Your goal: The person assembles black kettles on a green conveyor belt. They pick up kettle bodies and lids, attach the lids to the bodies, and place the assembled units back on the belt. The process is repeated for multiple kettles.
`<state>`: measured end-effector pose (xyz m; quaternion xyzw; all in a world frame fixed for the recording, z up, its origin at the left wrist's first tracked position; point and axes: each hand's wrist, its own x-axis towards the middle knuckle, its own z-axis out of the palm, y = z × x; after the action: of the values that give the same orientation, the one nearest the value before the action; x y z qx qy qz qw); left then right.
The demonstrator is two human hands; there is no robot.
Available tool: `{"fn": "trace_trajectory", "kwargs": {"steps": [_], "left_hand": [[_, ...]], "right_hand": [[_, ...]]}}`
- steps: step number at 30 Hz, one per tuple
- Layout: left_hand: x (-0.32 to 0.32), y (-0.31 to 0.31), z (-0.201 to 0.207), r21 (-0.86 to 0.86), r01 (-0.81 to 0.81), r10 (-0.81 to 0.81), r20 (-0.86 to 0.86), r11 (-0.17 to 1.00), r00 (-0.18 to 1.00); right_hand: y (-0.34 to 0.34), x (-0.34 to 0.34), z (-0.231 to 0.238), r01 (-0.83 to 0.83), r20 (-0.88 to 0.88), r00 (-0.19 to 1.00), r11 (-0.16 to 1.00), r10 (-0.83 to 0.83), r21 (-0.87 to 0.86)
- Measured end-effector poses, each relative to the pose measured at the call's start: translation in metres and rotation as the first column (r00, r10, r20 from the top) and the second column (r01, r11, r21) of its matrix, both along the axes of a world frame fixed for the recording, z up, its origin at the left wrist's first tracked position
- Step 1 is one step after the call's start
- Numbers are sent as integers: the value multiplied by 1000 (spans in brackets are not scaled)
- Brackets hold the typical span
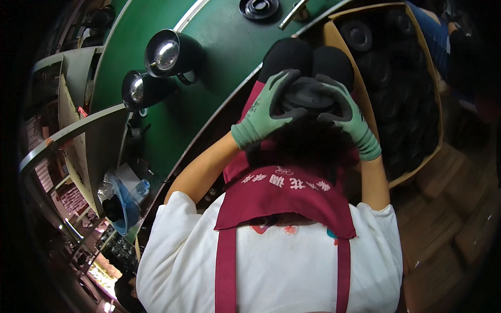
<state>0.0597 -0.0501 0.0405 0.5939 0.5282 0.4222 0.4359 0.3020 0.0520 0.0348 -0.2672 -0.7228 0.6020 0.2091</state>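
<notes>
A black, round, disc-like part (307,95) with a raised rim is held over my lap between both hands. Around its left edge curls my left hand (269,107), in a green glove with dark fingers and palm. My right hand (347,109), gloved the same way, grips the right edge with its fingers on the far side. Both thumbs lie along the near edge. The underside of the part is hidden, and its exact kind is not clear. Below it, a maroon apron (284,188) covers my lap and chest.
To my right stands a cardboard box (436,86) filled with several similar black round parts. The green bench (224,47) on the left carries two black lamps (172,53), another black round part (259,7) and a metal fitting (293,15). A blue container (125,208) sits lower left.
</notes>
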Motion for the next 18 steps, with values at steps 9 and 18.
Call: {"fn": "trace_trajectory", "kwargs": {"steps": [9,18], "left_hand": [[0,5,-5,-5,-41,41,-78,999,996],[-44,37,37,61,-726,696,241,685,677]], "right_hand": [[-19,-15,-19,196,15,978,947,-207,254],[33,53,-8,343,-111,936,937,-335,65]]}}
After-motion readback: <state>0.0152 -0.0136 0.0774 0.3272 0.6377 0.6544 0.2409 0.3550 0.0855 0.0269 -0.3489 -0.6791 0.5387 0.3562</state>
